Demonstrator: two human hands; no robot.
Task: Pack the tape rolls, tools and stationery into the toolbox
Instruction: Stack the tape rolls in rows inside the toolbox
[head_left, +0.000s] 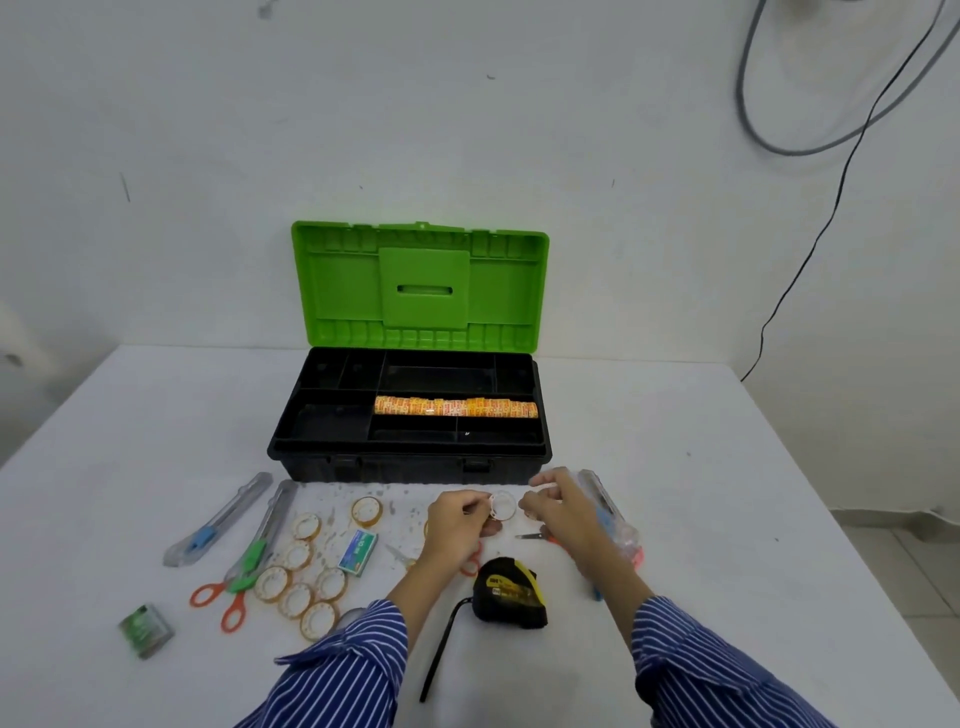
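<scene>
Packing barely begun: one tape row (455, 407) fills the toolbox (311, 457). Both hands, left (457, 519) and right (558, 506), pinch a tape roll (503, 506); loose rolls (298, 584), cutters (218, 519) and scissors (223, 597) wait.

I see the left hand (457, 525) and right hand (558, 512) pinching one small clear tape roll (503, 506) between them, above the white tabletop (701, 493), just before the open black green-lidded toolbox (410, 410).
</scene>
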